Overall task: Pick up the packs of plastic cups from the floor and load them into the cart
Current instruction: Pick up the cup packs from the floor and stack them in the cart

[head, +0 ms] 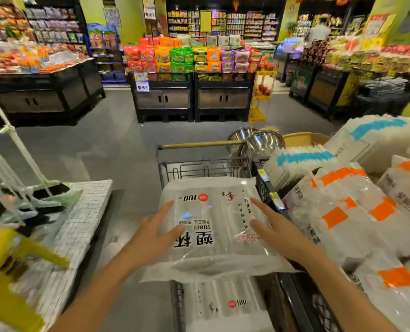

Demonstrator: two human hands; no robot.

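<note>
Pack of plastic cups (213,226) lies on top of the cart (199,164) at the centre of the frame. Left hand (153,233) and right hand (275,231) rest flat on it with straight fingers, gripping nothing.

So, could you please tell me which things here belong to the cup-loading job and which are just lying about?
Job: top cup pack, with left hand and right hand flat on it; second cup pack beneath; cart.
Lying about: steel bowls; orange-labelled packs; blue-labelled packs; brushes; snack display.
</note>
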